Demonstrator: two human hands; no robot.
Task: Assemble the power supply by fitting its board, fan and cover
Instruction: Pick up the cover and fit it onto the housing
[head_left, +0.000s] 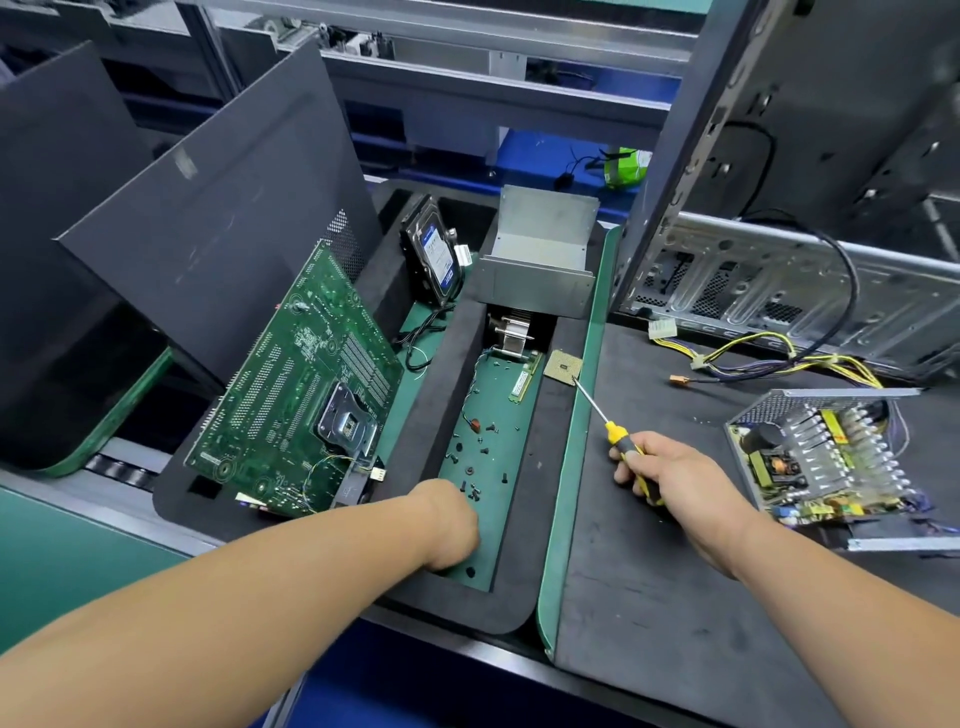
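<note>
left hand (452, 525) - reaching down, fingers hidden | right hand (670, 475) - gripping, arm extended

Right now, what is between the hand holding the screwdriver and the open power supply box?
In the head view, only bare black mat lies between the right hand, gripping the screwdriver, and the power supply. Nothing sits on that stretch.
</note>
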